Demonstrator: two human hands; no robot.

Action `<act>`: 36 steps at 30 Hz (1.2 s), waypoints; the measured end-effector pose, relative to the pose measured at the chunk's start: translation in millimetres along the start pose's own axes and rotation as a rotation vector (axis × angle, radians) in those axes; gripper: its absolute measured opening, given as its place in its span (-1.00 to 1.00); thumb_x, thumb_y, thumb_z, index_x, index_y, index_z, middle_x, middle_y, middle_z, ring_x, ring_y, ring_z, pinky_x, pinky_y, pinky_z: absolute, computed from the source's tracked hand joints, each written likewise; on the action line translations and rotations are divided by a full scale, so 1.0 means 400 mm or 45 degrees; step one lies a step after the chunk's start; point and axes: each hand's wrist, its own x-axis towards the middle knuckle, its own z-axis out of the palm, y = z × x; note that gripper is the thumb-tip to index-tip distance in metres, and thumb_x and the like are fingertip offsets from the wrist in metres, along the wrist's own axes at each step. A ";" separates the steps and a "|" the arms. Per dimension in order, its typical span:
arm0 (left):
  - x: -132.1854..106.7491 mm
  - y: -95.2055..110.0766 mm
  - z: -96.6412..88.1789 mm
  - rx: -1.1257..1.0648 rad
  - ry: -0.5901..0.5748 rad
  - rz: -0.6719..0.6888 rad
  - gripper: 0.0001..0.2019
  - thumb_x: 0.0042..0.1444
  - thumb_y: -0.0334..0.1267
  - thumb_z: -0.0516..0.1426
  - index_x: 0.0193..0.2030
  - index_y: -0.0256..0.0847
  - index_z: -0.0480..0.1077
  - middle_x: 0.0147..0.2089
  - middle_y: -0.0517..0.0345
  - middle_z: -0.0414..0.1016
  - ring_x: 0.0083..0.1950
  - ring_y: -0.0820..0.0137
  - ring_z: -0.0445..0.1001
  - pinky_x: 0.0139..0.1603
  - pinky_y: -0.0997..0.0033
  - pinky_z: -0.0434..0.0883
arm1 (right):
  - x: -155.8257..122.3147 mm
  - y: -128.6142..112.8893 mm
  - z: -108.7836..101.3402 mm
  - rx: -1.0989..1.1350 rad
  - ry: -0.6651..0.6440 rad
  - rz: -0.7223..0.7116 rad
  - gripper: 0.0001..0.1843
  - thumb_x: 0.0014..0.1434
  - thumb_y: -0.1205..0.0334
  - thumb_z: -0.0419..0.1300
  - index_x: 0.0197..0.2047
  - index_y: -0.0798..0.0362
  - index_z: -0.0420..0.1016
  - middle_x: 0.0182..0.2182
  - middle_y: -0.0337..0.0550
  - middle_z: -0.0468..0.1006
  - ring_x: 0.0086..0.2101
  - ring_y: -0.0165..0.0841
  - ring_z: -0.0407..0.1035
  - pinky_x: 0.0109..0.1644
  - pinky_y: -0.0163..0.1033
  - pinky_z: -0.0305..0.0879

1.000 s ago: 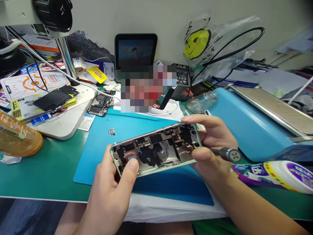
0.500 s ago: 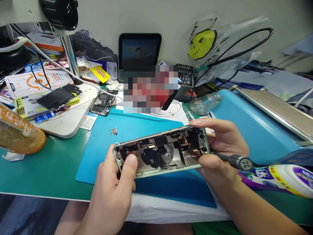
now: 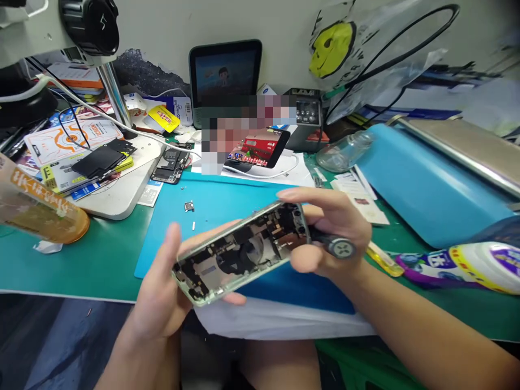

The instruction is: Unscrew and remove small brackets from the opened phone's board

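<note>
An opened phone [image 3: 244, 252] with a pale green frame, its circuit boards and metal inner plate exposed, is tilted in the air over the blue mat [image 3: 227, 189]. My left hand [image 3: 158, 287] supports its lower left end, fingers underneath and thumb lifted off the inside. At the other end, my right hand [image 3: 337, 227] pinches the phone between thumb and fingers. A dark-handled screwdriver [image 3: 339, 247] is tucked in that same hand, its round end cap facing me; its tip is hidden. On the mat lies a small metal part [image 3: 189, 206] near a thin white strip [image 3: 193, 225].
Another opened phone [image 3: 173, 162] lies beside the microscope base [image 3: 134, 189]. Behind the mat stand a lit phone [image 3: 260, 147] and a tablet-like screen [image 3: 225, 73]. A drink cup [image 3: 49, 211] is at left; a purple-white bottle [image 3: 459, 266] lies at right.
The phone has moved left and tilted more, its left end lower. My left thumb has lifted off its inside. My right hand has moved left with the phone and screwdriver.
</note>
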 end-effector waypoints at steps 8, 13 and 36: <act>-0.112 0.034 0.032 0.549 -0.148 0.007 -0.49 0.33 0.12 0.04 0.09 -0.22 0.60 -0.10 -0.10 0.68 -0.06 0.06 0.63 -0.01 0.15 0.51 | -0.040 -0.009 -0.001 -0.267 0.025 -0.354 -0.33 0.27 -0.27 0.22 0.32 -0.13 0.34 -0.34 -0.24 0.64 -0.63 -0.41 0.32 -0.60 -0.26 0.29; -0.232 0.020 0.032 1.561 0.020 0.378 -0.46 0.36 0.13 0.00 0.36 -0.01 0.38 0.43 0.05 0.34 0.42 -0.08 0.29 0.40 -0.03 0.24 | -0.021 0.011 -0.027 -0.227 0.098 -0.314 -0.28 0.20 -0.43 0.16 0.15 -0.03 0.43 -0.58 -0.39 0.48 -0.70 -0.51 0.03 -0.63 -0.29 0.03; -0.269 -0.262 -0.024 1.150 -0.489 0.160 -0.53 0.20 0.02 0.21 0.24 0.04 0.50 0.27 -0.15 0.51 0.02 0.04 0.58 0.05 0.09 0.46 | -0.005 0.066 -0.050 -0.415 -0.149 -0.241 -0.22 0.15 -0.51 0.15 0.01 0.07 0.50 -0.54 -0.36 0.37 -0.53 -0.46 0.31 -0.34 -0.31 0.31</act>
